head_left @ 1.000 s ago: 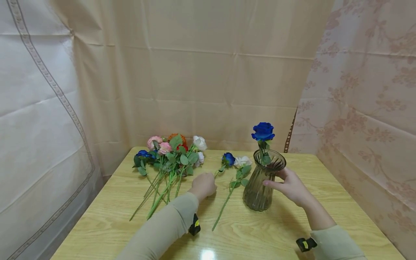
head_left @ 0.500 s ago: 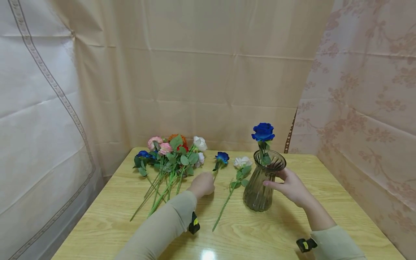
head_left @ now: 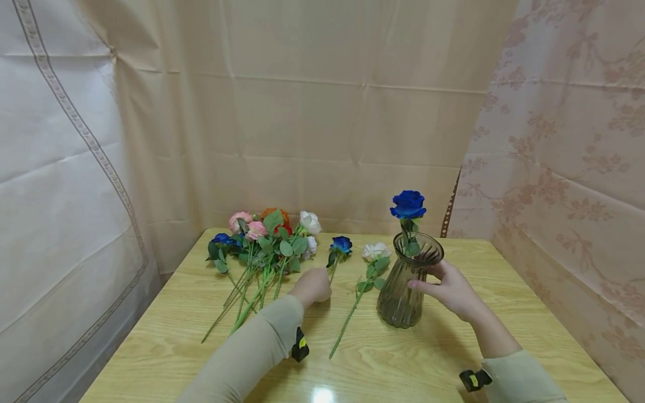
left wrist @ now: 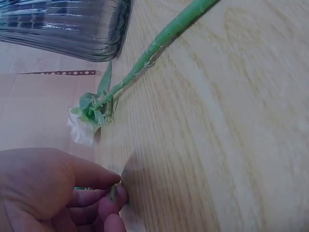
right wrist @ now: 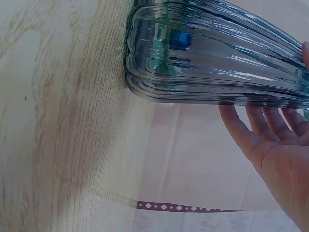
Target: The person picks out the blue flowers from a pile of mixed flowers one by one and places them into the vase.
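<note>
My left hand pinches the stem of a blue rose low over the middle of the table; its bloom points away from me. In the left wrist view, the green stem end shows between thumb and fingers. My right hand holds the ribbed, smoky glass vase around its neck from the right, the thumb in front. The vase stands upright on the table. Another blue rose rises from its mouth. Between the left hand and the vase lies a white rose, its stem toward me.
A pile of artificial flowers lies at the back left: pink blooms, an orange flower, white ones and a blue one. Curtains hang behind the wooden table and along both sides.
The blue rose's bloom has swung left, away from the white rose, as my left hand shifted slightly left with its stem. My right hand and the vase have stayed put.
</note>
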Demonstrator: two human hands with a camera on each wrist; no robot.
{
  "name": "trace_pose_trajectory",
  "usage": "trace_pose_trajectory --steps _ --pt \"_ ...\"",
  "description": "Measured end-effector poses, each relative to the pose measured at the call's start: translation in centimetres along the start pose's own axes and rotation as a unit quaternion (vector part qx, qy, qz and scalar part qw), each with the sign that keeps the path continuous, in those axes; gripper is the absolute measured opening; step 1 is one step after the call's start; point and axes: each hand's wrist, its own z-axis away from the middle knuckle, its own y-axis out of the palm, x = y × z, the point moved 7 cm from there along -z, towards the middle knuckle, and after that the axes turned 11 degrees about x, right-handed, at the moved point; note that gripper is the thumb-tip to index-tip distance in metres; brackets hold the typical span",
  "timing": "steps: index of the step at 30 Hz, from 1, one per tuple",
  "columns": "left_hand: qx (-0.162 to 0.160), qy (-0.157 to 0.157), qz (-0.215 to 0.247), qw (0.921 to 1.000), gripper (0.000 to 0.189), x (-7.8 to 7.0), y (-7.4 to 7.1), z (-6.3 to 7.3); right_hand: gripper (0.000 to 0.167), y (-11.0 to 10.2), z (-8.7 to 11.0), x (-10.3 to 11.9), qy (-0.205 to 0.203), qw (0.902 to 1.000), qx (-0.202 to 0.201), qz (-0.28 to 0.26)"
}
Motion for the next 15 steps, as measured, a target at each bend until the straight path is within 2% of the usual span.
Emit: trace_pose_trajectory --steps 4,9,15 --pt "0.004 -0.001 -0.018 0.9998 0.036 -0.01 0.09 0.09 0.072 -0.02 -0.01 0.01 0.000 1.0000 -0.001 0.002" --pt "0.006 0.003 0.002 1.0000 0.033 0.18 0.05 0.21 0.071 -0.03 0.00 0.04 0.000 1.0000 -0.001 0.006" --pt "0.000 0.002 0.003 1.0000 0.026 0.56 -0.42 0.19 0.072 -0.04 0.06 0.05 0.003 1.0000 -0.002 0.008"
